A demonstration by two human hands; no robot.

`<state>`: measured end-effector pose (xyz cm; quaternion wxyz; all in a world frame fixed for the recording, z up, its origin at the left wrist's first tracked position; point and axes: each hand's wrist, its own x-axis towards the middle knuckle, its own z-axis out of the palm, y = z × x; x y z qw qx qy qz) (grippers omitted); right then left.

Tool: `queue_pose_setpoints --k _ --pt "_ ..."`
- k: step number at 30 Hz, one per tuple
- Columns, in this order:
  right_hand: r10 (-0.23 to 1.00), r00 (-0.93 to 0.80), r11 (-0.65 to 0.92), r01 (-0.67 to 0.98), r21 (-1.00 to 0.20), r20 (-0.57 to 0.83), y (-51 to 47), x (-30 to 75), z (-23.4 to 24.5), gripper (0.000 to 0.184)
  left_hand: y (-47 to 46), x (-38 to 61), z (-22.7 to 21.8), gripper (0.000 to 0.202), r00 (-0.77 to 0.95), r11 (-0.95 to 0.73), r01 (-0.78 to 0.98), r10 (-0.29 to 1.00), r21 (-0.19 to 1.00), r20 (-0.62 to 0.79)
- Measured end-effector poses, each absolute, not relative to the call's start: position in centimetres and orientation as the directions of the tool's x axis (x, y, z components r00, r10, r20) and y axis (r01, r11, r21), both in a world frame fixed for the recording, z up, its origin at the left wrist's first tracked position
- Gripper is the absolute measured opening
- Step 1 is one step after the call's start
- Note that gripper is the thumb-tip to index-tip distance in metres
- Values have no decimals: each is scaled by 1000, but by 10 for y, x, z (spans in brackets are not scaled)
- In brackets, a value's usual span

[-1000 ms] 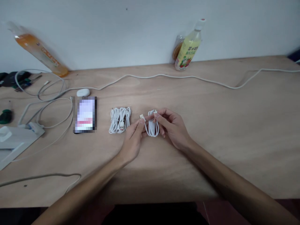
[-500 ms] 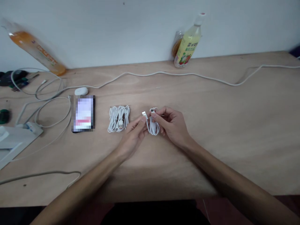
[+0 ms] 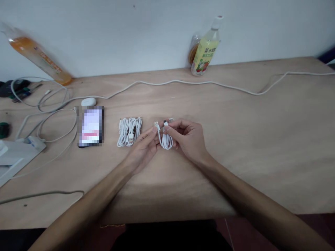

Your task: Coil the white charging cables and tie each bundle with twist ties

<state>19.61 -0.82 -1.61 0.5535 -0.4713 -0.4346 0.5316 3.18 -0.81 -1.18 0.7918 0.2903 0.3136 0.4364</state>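
Between my hands is a white USB cable (image 3: 166,142), coiled into a bundle. My left hand (image 3: 145,145) pinches it by one USB plug (image 3: 156,124) at the thumb and fingertips. My right hand (image 3: 188,136) grips the bundle near its top, the thumb against a second plug (image 3: 165,123) with a dark end. The right fingertips are partly hidden behind the coil. Just left of my left hand, several more coiled white cables (image 3: 129,131) lie side by side on the wooden table (image 3: 235,139), one USB plug showing on top.
A phone (image 3: 91,126) and a white earbud case (image 3: 88,101) lie to the left, near tangled cables and a white power strip (image 3: 21,153). An orange drink bottle (image 3: 42,59) and a yellow one (image 3: 205,52) lean at the wall. A long white cord (image 3: 175,81) crosses the back.
The view has shifted slightly, so everything sits a little further left. The plug under my right thumb now stands out more clearly above the coil. Both hands keep their hold.
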Motion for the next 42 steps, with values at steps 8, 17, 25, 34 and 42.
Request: queue_pose_setpoints --k 8,17,25,34,42 --pt "998 41 -38 -160 -986 -45 -9 198 -13 26 -8 32 -11 28 441 453 -483 865 749 -238" --pt "997 50 -50 -186 -981 -60 -11 196 -9 23 -9 31 -11 31 455 437 -465 864 770 -216" --pt "998 51 -30 -165 -986 -39 -12 195 -12 31 -9 32 -11 30 457 443 -461 861 769 -222" --pt "997 63 47 -196 -980 35 -14 193 -14 26 -9 33 -8 30 465 448 -451 856 772 -225" --pt "998 66 -1 -141 -990 -10 -14 193 -16 28 -10 31 -10 32 457 441 -456 861 773 -222"
